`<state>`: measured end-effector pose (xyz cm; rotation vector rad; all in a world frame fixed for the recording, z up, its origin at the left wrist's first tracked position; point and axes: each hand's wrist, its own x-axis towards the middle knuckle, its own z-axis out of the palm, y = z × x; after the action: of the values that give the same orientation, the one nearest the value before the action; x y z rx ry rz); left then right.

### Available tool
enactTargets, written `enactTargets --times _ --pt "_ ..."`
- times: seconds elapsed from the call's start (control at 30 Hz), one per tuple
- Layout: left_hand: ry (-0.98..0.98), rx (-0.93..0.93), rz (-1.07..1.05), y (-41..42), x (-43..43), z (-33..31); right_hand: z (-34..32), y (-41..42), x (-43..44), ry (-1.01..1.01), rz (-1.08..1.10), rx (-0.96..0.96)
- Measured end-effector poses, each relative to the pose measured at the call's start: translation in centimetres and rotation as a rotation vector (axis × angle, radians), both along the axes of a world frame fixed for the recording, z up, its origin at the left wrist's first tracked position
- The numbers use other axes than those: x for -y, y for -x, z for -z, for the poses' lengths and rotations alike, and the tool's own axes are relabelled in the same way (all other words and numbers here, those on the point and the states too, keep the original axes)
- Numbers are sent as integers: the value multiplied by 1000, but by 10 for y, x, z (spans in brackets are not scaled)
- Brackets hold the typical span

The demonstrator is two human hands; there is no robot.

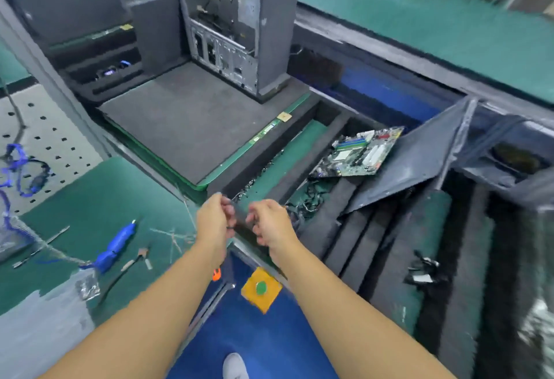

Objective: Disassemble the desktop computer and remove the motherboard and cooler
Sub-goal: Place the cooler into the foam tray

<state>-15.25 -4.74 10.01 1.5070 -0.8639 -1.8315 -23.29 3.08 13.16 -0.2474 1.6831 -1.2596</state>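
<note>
Both hands are held close together at the near edge of the desk. The left hand and right hand have curled fingers; motion blur prevents telling whether either grips anything. At 12 o'clock from the hands, the computer case stands upright with its open side facing the viewer. At 2 o'clock, the motherboard lies tilted in a foam-lined compartment, touching a dark side panel. At 9 o'clock, a blue electric screwdriver lies on the desk.

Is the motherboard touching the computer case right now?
Apart. The head view shows the motherboard lying well to the right, with bare grey mat between it and the upright computer case.
</note>
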Motion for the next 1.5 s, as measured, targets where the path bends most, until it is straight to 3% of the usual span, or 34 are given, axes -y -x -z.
enactTargets --times 0.27,0.53,0.8,1.0,1.07,1.2,1.3,1.5 --pt "87 -138 395 160 -151 -52 -39 129 -158 -150 77 -374" --pt "208 -107 743 269 -338 -44 -48 233 -350 -403 68 -539" --pt "659 240 1265 337 -476 14 -41 301 -526 -773 -258 -834" --pt "630 667 1494 345 -514 34 -20 313 -594 -919 -641 -715" --pt "614 698 1499 346 -523 35 -8 311 -602 -940 -706 -702" --pt "551 692 1370 349 -541 34 9 304 -607 -874 -597 -927" --pt "549 627 1311 352 -541 33 9 306 -614 -841 -588 -982" --pt "536 598 1463 365 -528 35 -16 324 -626 -748 -488 -949"
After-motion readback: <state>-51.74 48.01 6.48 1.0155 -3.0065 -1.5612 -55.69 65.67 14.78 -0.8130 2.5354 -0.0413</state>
